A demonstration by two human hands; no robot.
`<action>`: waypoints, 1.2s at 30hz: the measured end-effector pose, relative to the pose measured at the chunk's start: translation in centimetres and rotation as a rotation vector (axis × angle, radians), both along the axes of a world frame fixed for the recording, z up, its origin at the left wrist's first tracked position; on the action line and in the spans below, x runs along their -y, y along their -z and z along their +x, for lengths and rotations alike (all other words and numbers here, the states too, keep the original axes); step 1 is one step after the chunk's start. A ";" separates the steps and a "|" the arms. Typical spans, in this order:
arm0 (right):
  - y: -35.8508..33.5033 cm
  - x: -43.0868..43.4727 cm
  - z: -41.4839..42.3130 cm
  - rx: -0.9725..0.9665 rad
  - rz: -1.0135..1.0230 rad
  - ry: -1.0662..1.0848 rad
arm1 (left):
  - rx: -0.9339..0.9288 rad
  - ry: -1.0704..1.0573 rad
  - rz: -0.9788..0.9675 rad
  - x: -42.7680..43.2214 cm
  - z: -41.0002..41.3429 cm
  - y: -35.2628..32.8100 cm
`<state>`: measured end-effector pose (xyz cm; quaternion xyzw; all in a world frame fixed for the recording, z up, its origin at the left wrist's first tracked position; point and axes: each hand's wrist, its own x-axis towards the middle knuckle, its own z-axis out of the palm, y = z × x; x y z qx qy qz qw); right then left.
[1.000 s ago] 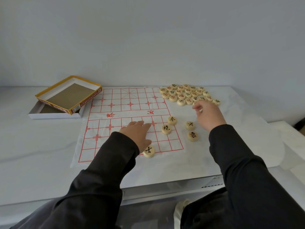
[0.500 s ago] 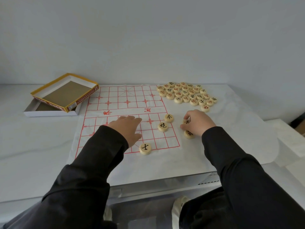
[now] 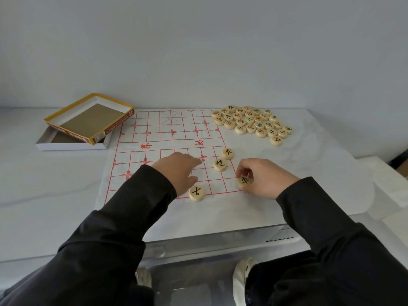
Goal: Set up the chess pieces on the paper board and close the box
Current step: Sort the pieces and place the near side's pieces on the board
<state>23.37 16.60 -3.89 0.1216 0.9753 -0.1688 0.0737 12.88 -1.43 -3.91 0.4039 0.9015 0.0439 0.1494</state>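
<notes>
A black-marked chess piece point(image 3: 245, 181) is at the paper board's point(image 3: 167, 133) near right corner, pinched by the right hand's point(image 3: 266, 181) curled fingers point(image 3: 242, 168). The left hand point(image 3: 178, 171) lies palm-down on the board, fingers straight and together. The pile of pieces point(image 3: 251, 122) clusters off the board's far right corner.

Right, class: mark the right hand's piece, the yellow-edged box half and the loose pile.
held piece point(image 3: 245, 181): head view, inked top face.
yellow-edged box half point(image 3: 88, 121): head view, bare brown floor.
loose pile point(image 3: 249, 119): head view, a middle piece.

Piece point(image 3: 220, 164) reads 炮; paper board point(image 3: 170, 138) reads 河.
</notes>
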 end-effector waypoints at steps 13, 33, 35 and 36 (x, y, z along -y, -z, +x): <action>0.8 0.5 1.6 -0.117 0.036 -0.031 | -0.054 0.046 -0.010 -0.6 0.1 0.3; 1.6 -5.3 1.6 -0.193 0.041 0.269 | -0.032 0.032 -0.032 -0.4 0.2 0.4; 1.9 -5.2 1.5 -0.126 0.007 0.227 | -0.033 0.030 -0.035 -0.3 0.1 0.4; 2.0 -5.0 1.4 -0.114 -0.004 0.203 | -0.036 0.029 -0.035 -0.4 0.1 0.4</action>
